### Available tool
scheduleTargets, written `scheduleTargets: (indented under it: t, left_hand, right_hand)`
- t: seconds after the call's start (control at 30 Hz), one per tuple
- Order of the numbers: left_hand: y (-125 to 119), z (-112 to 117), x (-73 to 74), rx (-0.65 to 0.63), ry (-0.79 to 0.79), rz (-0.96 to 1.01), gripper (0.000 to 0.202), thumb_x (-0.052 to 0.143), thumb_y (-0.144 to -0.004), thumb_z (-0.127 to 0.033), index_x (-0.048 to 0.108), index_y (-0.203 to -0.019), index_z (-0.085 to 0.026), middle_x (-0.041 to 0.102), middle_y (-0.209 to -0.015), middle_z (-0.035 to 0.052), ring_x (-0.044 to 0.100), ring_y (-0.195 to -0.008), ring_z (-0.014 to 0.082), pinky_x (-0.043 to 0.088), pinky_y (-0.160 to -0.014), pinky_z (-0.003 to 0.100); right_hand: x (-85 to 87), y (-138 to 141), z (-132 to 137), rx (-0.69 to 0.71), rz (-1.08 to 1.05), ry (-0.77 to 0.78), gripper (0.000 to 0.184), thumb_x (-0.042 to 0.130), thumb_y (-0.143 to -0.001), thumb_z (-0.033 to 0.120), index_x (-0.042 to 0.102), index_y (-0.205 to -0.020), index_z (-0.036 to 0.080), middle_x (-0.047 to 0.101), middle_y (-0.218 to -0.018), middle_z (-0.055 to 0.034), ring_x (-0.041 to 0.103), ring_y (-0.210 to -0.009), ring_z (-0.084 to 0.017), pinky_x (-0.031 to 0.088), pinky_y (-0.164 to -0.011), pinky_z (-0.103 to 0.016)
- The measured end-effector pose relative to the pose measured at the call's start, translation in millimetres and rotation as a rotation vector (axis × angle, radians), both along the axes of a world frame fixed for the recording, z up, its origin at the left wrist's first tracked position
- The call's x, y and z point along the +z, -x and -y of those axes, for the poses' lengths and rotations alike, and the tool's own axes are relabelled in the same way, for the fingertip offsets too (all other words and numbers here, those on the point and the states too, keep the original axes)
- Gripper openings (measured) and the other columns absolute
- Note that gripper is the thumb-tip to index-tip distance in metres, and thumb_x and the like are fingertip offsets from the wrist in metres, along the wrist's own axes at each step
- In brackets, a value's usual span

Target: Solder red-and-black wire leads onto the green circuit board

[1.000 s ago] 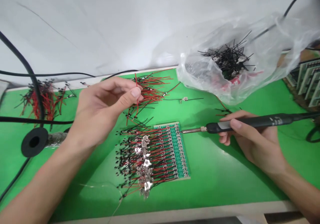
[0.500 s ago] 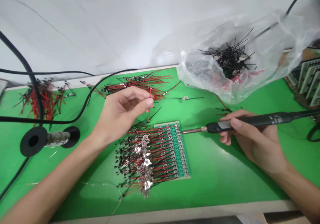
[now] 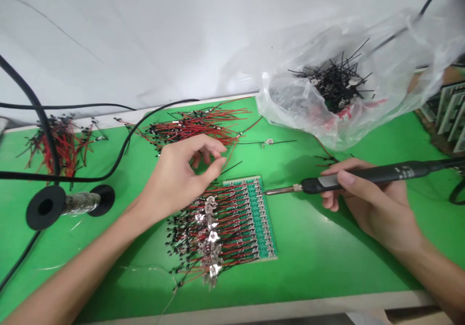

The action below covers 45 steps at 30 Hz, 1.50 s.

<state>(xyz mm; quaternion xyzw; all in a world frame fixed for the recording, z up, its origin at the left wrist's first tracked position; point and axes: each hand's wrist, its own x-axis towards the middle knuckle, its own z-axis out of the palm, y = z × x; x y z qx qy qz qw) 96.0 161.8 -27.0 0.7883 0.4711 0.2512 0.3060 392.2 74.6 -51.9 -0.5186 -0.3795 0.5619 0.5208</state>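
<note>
1 soldering iron (image 3: 381, 174) gripped in my R hand (image 3: 378, 213); print on it too blurry to read. My L hand (image 3: 179, 172): thumb & index slightly apart, nr a red wire (image 3: 231, 154). 1 PCB (image 3: 263, 218) on the green table (image 3: 319, 271), btwn hands. Also 1 spool (image 3: 80, 202), 1 plastic bag (image 3: 283, 100), 2 wire piles (image 3: 196, 124); blk cable (image 3: 28, 84) crosses the L one.

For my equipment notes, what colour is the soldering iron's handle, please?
The soldering iron's handle is mostly black with a grey patch, best seen in the head view.
</note>
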Motion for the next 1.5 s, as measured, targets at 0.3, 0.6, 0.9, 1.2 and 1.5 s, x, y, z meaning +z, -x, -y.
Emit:
scheduleTargets:
  t: [0.3, 0.6, 0.9, 1.2, 1.5]
  left_hand:
    - [-5, 5, -12.0, -0.062, -0.132, -0.186, 0.019, 0.063, -0.093, -0.033, 0.072, -0.1, -0.018, 0.069, -0.081, 0.0013, 0.059, -0.068, 0.012, 0.048, -0.066, 0.027]
    - [-6, 8, -11.1, -0.153, -0.261, -0.224, 0.017, 0.055, -0.097, -0.021, 0.071, -0.098, -0.015, 0.067, -0.079, 0.0017, 0.06, -0.067, 0.0115, 0.047, -0.064, 0.024]
    - [-6, 8, -6.0, -0.043, -0.386, -0.219, 0.011, 0.06, -0.097, -0.021, 0.069, -0.094, -0.015, 0.069, -0.086, -0.0008, 0.062, -0.073, 0.0083, 0.049, -0.071, 0.02]
    - [-6, 5, -4.1, -0.017, -0.129, -0.091, 0.011, 0.066, -0.095, -0.028, 0.065, -0.094, -0.017, 0.068, -0.089, -0.0015, 0.06, -0.079, 0.0095, 0.046, -0.073, 0.023]
    - [-10, 5, 1.6, -0.004, -0.018, 0.112, 0.009, 0.07, -0.09, -0.025, 0.067, -0.086, -0.018, 0.068, -0.079, -0.0049, 0.058, -0.071, 0.0062, 0.045, -0.064, 0.02]
  right_hand:
    - [1.0, -1, 1, 0.003, -0.003, 0.0, 0.011, 0.078, -0.083, 0.032, 0.079, -0.084, 0.021, 0.074, -0.062, -0.0028, 0.068, -0.048, -0.015, 0.054, -0.041, -0.021]
    - [0.0, -2, 1, -0.006, 0.002, 0.014, 0.012, 0.078, -0.083, 0.032, 0.08, -0.084, 0.02, 0.074, -0.062, -0.0031, 0.069, -0.048, -0.015, 0.054, -0.041, -0.021]
    - [1.2, -2, 1, -0.009, 0.015, 0.011, 0.014, 0.079, -0.081, 0.035, 0.08, -0.083, 0.021, 0.073, -0.06, -0.0028, 0.068, -0.046, -0.015, 0.053, -0.04, -0.021]
    - [2.6, -3, 2, -0.013, 0.017, 0.016, 0.014, 0.079, -0.081, 0.036, 0.08, -0.083, 0.022, 0.073, -0.06, -0.0021, 0.067, -0.047, -0.014, 0.053, -0.04, -0.021]
    - [2.3, -4, 2, -0.009, 0.012, 0.022, 0.013, 0.078, -0.082, 0.035, 0.079, -0.084, 0.022, 0.073, -0.061, -0.0022, 0.067, -0.048, -0.014, 0.053, -0.041, -0.021]
